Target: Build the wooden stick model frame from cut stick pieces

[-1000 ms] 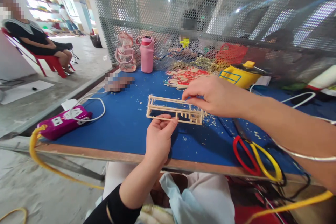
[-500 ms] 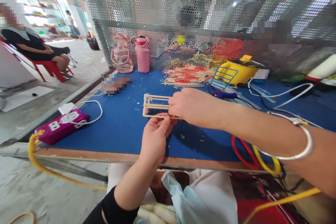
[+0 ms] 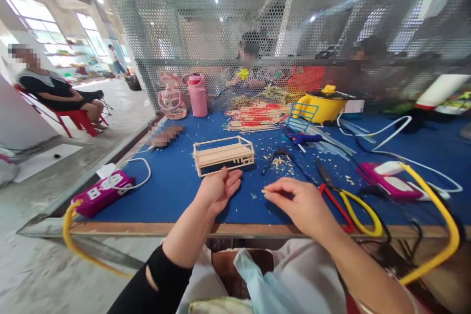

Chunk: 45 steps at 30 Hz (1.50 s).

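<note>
A small box-shaped frame of thin wooden sticks (image 3: 224,151) stands on the blue table mat, with sticks laid across it lengthwise and short pieces at its right end. Just in front of it is my left hand (image 3: 217,191), palm up with fingers spread, the fingertips close to its lower front edge. To the right, my right hand (image 3: 294,201) pinches a small piece of stick (image 3: 264,191) between thumb and forefinger. Dark pliers (image 3: 283,157) lie beyond my right hand among wood scraps.
Behind are a pile of sticks (image 3: 257,116), a blue glue gun (image 3: 301,136), a yellow pot (image 3: 326,105) and pink bottles (image 3: 198,95). Red and yellow handled cutters (image 3: 346,208) lie right. Purple power strips (image 3: 105,191) flank both sides. A person sits far left.
My right hand has drawn back from the frame toward the table's front edge, holding a small piece. My left hand has opened. The view has shifted, showing the pliers and cutters.
</note>
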Available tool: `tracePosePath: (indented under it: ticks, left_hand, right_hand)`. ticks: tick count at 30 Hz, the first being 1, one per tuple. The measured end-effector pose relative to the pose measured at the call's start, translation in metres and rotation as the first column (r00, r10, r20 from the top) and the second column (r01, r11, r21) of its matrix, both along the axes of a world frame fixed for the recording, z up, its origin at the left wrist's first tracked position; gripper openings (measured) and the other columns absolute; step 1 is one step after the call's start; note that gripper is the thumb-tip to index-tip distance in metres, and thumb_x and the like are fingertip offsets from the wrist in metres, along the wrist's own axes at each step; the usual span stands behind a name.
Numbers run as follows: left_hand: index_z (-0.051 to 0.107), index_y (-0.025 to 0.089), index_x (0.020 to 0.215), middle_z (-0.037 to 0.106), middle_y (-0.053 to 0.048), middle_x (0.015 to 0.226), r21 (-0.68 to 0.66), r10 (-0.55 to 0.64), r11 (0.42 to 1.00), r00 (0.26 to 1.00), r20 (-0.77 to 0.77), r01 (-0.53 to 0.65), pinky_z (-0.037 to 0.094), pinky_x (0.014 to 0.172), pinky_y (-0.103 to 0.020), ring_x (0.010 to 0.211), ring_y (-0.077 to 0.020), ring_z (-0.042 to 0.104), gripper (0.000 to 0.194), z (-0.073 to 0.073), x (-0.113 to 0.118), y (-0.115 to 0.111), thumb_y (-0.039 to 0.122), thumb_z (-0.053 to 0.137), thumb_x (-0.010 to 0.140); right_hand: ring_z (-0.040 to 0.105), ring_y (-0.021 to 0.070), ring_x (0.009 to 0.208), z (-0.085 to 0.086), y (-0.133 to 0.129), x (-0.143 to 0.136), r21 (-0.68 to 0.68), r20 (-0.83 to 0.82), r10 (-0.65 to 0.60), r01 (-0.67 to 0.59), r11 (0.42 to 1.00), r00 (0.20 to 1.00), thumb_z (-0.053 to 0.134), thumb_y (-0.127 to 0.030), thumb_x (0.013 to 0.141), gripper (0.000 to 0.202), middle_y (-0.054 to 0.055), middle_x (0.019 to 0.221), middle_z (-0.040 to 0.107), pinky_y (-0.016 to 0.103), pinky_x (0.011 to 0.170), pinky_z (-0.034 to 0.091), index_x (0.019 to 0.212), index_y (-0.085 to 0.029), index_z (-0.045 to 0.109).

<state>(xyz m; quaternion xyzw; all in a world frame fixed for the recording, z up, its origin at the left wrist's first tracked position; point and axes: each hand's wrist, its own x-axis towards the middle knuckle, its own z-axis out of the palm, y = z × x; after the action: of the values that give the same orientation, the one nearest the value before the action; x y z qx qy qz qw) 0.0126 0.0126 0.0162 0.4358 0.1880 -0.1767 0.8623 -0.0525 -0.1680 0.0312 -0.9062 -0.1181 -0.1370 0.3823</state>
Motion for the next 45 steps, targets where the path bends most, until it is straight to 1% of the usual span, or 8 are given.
tracePosePath:
  ticks: [11,18,20,23,27,36,42,45]
  left_hand:
    - [0.055,0.012,0.076,0.066,-0.006,0.067,0.187,-0.329,0.924,0.942,-0.06,0.334,0.053,0.058,-0.024,0.059,-0.0135,0.065,0.021,0.013,-0.005,0.01,0.021,0.044,0.092]
    - [0.071,0.015,0.084,0.066,-0.003,0.079,0.257,-0.237,0.961,0.778,0.582,0.101,0.049,0.071,-0.023,0.071,-0.0117,0.059,0.019,-0.009,-0.071,-0.028,0.029,0.074,0.071]
    - [0.072,0.016,0.08,0.064,-0.002,0.081,0.245,-0.186,0.969,0.777,0.601,0.042,0.048,0.067,-0.022,0.07,-0.0108,0.057,0.018,-0.013,-0.072,-0.031,0.033,0.07,0.075]
    - [0.069,0.016,0.083,0.064,-0.004,0.087,0.207,-0.141,0.978,0.818,0.558,0.028,0.047,0.064,-0.021,0.073,-0.0114,0.057,0.023,-0.013,-0.063,-0.03,0.038,0.063,0.081]
    - [0.056,0.016,0.073,0.063,-0.003,0.075,0.1,-0.165,0.986,0.855,0.492,0.133,0.046,0.061,-0.022,0.064,-0.0103,0.055,0.023,-0.011,-0.057,-0.027,0.036,0.056,0.084]
    - [0.049,0.018,0.078,0.061,-0.007,0.1,0.165,-0.115,0.986,0.859,0.498,0.036,0.047,0.074,-0.027,0.09,-0.0161,0.058,0.024,-0.016,-0.054,-0.027,0.041,0.051,0.086]
    - [0.042,0.021,0.071,0.063,-0.006,0.09,0.38,-0.217,0.924,0.754,0.619,-0.047,0.04,0.086,-0.028,0.115,-0.0201,0.052,0.022,-0.016,-0.047,-0.045,0.032,0.054,0.086]
    - [0.042,0.022,0.072,0.061,-0.003,0.084,0.395,-0.219,0.915,0.723,0.656,-0.081,0.041,0.083,-0.027,0.103,-0.0192,0.059,0.018,-0.017,-0.049,-0.05,0.024,0.056,0.083]
  right_hand:
    - [0.06,0.0159,0.071,-0.025,0.006,-0.016,0.277,-0.114,-0.067,0.097,0.956,0.991,0.063,-0.035,0.08,0.018,0.003,0.077,0.069,0.026,0.066,0.044,0.078,-0.02,0.071]
    - [0.039,0.0061,0.046,-0.019,0.028,-0.028,0.792,-0.348,0.206,0.169,0.587,0.914,0.065,-0.054,0.074,0.039,-0.004,0.056,0.051,0.019,0.044,0.03,0.071,-0.015,0.061]
    - [0.043,0.0075,0.047,-0.012,0.019,-0.022,0.713,-0.357,0.25,0.089,0.695,0.9,0.056,-0.057,0.08,0.043,-0.002,0.058,0.053,0.02,0.045,0.034,0.07,-0.016,0.06]
    - [0.055,0.0125,0.059,0.002,-0.016,0.002,0.155,-0.191,-0.073,0.104,0.982,0.979,0.04,-0.051,0.091,0.041,0.004,0.071,0.063,0.024,0.056,0.043,0.083,-0.017,0.062]
    - [0.062,0.0215,0.076,0.008,-0.065,0.047,-0.356,0.021,-0.384,0.366,0.86,0.923,0.06,-0.033,0.081,0.019,0.015,0.082,0.067,0.031,0.065,0.043,0.082,-0.014,0.062]
    - [0.064,0.0253,0.075,0.009,-0.075,0.053,-0.5,-0.047,-0.55,0.457,0.735,0.834,0.043,-0.021,0.087,0.022,0.018,0.082,0.068,0.032,0.065,0.041,0.101,-0.01,0.055]
    - [0.05,0.0158,0.051,0.013,-0.049,-0.008,-0.054,0.013,-0.43,0.43,0.901,0.903,0.042,-0.037,0.089,0.022,0.0,0.063,0.057,0.026,0.051,0.037,0.102,-0.02,0.046]
    - [0.039,0.0105,0.043,0.002,-0.027,-0.024,0.427,-0.093,-0.336,0.343,0.837,0.937,0.051,-0.046,0.085,0.025,-0.007,0.056,0.046,0.021,0.041,0.03,0.096,-0.024,0.045]
